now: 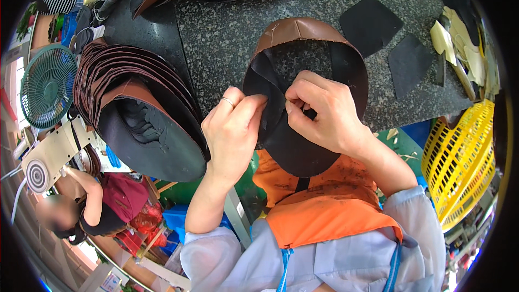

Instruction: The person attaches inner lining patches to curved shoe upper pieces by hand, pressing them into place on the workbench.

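Seen from above, closest in, an orange apron [330,205] lies over a pale grey jacket with rolled sleeves. Just beyond it, both bare hands work on a curved shoe upper of brown leather with black lining [303,75], which lies at the near edge of the dark speckled stone worktop [227,32] and overhangs it toward the apron. The left hand [232,130], with a ring on one finger, has its fingers pinched on the black lining at the upper's left side. The right hand [324,111] has its fingers curled and clenched on the lining at the middle. To the left stands a nested stack of similar brown and black uppers [135,103]. Farther back lie flat black cut pieces [370,19] and more brown uppers. A yellow plastic basket [459,157] sits at right, a green fan [47,84] at far left.
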